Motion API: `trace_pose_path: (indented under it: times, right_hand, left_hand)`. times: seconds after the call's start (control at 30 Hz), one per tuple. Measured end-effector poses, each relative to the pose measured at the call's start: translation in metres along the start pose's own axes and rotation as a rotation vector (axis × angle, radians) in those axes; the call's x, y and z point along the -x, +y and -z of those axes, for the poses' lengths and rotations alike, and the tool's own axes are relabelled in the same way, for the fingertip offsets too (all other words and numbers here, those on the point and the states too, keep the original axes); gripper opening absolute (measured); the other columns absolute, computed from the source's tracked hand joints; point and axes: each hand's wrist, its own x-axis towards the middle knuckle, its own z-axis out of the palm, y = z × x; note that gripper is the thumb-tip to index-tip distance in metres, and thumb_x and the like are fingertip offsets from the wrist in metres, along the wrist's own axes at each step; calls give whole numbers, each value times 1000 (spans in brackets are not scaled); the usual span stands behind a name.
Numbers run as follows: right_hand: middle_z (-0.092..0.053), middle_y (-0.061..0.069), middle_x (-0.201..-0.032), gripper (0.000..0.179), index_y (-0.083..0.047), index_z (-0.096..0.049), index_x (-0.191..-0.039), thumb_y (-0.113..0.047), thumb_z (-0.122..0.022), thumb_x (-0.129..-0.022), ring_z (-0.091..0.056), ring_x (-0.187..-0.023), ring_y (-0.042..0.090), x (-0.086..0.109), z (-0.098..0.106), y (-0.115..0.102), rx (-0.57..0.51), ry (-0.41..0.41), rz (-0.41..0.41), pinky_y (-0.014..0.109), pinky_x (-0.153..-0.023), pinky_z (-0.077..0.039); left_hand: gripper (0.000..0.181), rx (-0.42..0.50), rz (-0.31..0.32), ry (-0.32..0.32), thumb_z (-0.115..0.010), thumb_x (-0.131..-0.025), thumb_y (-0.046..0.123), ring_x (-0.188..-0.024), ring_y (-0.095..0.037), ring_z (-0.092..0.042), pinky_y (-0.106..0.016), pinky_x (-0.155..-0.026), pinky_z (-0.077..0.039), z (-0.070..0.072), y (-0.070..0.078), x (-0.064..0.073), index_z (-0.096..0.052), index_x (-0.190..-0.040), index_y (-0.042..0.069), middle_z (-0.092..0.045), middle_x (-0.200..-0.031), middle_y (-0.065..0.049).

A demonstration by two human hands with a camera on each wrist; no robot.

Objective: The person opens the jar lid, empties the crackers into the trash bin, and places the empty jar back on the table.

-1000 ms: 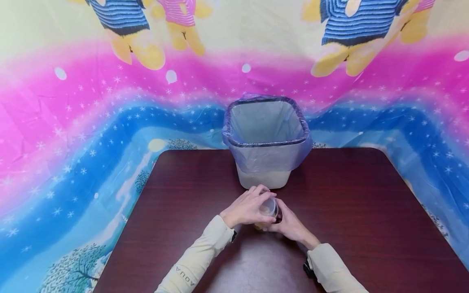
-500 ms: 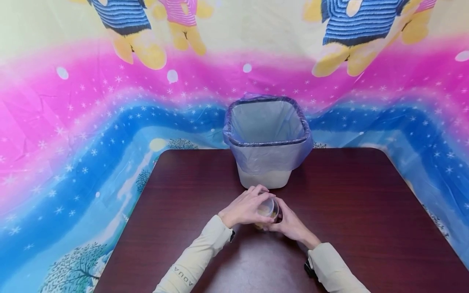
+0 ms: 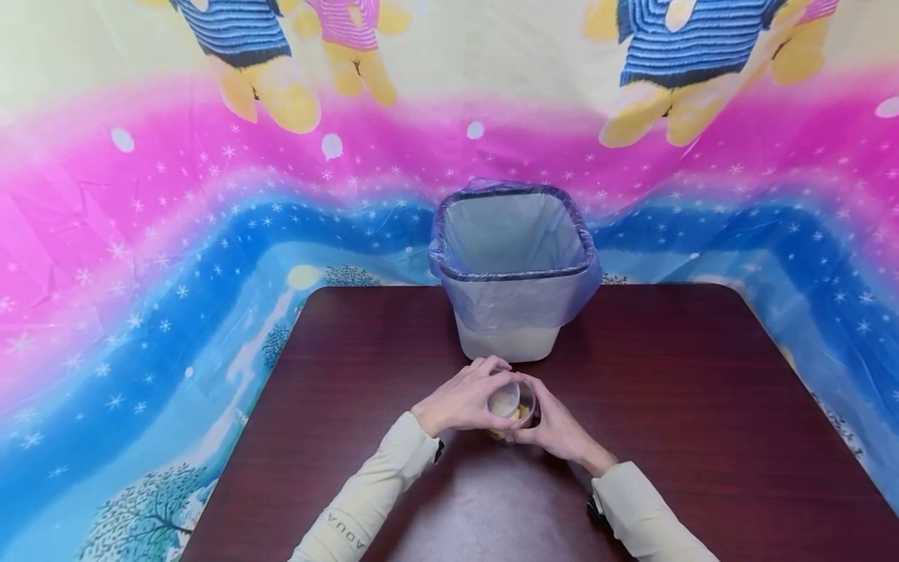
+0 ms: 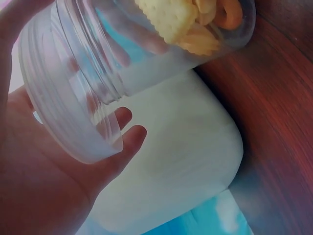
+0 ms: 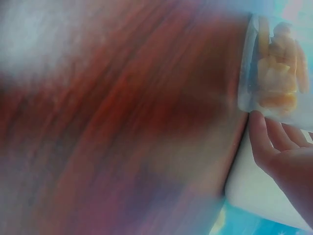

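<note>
The left hand (image 3: 460, 402)'s grip pinches a round, translucent lid (image 4: 71, 107), shifted away from the right hand (image 3: 562, 429)'s grip, which curls round a smooth, clear, ridged-neck jar (image 4: 146, 73); the jar now seems unsealed. Inside it, scalloped biscuits (image 4: 168, 17) show; beyond both grips, a film-lined bin (image 3: 509, 343) stands on the glossy wood-grain tabletop (image 3: 667, 375).

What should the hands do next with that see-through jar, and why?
Probably the left hand should lift the lid aside: it holds the lid tilted and off-center at the mouth of the jar, with snacks showing inside, while the right hand holds the jar.
</note>
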Motion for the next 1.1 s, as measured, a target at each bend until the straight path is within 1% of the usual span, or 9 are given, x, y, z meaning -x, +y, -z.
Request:
trace_pose_path:
  times: [0.1, 0.23, 0.33, 0.4, 0.57, 0.73, 0.83, 0.97, 1.1]
  right_hand:
    - [-43, -9, -128, 94, -28, -31, -134, -38, -83, -56, -47, -110, 12, 0, 0, -2, 28, 5, 18, 39, -91, -38]
    - [-42, -5, -132, 99, -19, -29, -137, -41, -82, -56, -46, -115, 19, -1, 0, -5, 52, 22, 19, 40, -93, -36]
    - [-42, -1, -133, 101, -13, -30, -137, -39, -82, -56, -45, -117, 23, -2, 1, -8, 62, 39, 26, 42, -94, -34]
    - [-42, -1, -133, 100, -10, -31, -137, -38, -82, -56, -45, -118, 22, -3, 2, -10, 74, 45, 34, 43, -95, -34]
    - [-41, 0, -134, 100, -9, -30, -137, -40, -81, -57, -44, -118, 20, -3, 2, -13, 103, 34, 30, 41, -96, -34]
    - [-41, 4, -134, 99, -8, -28, -137, -39, -81, -59, -45, -117, 24, -3, 3, -13, 114, 24, 43, 43, -94, -35]
    - [-42, 3, -134, 99, -8, -29, -137, -36, -82, -59, -46, -116, 26, -3, 2, -14, 101, 26, 39, 43, -94, -35]
    - [-42, -1, -134, 100, -10, -28, -138, -37, -82, -58, -45, -118, 25, -3, 2, -15, 90, 27, 16, 43, -96, -34]
    - [-41, -2, -134, 101, -13, -27, -139, -40, -81, -58, -45, -119, 25, -3, 3, -16, 83, 21, 2, 43, -96, -34]
  left_hand:
    - [64, 4, -5, 0, -67, -68, 54, -102, -16, -46, -32, -87, -40, 1, -1, 2, -53, -122, 24, -46, -119, 1]
    - [66, 10, -6, -7, -68, -67, 53, -103, -16, -45, -30, -87, -41, 3, -3, 5, -52, -123, 23, -45, -119, 1]
    - [67, 12, 0, -13, -68, -67, 53, -104, -16, -44, -30, -87, -41, 3, -4, 7, -51, -125, 23, -44, -120, 1]
    - [68, 13, 4, -12, -68, -67, 53, -104, -16, -44, -31, -87, -41, 3, -5, 8, -50, -125, 24, -44, -120, 1]
    - [68, 20, 27, -4, -68, -66, 56, -104, -15, -44, -32, -85, -42, 4, -7, 11, -50, -124, 26, -44, -119, 2]
    - [67, 32, 53, -10, -67, -66, 56, -105, -17, -45, -32, -84, -44, 5, -10, 14, -49, -125, 28, -43, -124, -1]
    - [66, 50, 63, -8, -68, -67, 55, -105, -17, -45, -29, -82, -45, 5, -11, 16, -48, -125, 29, -40, -126, -3]
    - [67, 51, 65, 5, -68, -66, 55, -102, -17, -45, -25, -79, -45, 6, -12, 19, -48, -125, 30, -40, -123, -2]
    - [66, 31, 64, 9, -68, -67, 55, -101, -16, -45, -27, -79, -44, 7, -14, 22, -48, -125, 31, -41, -119, 0]
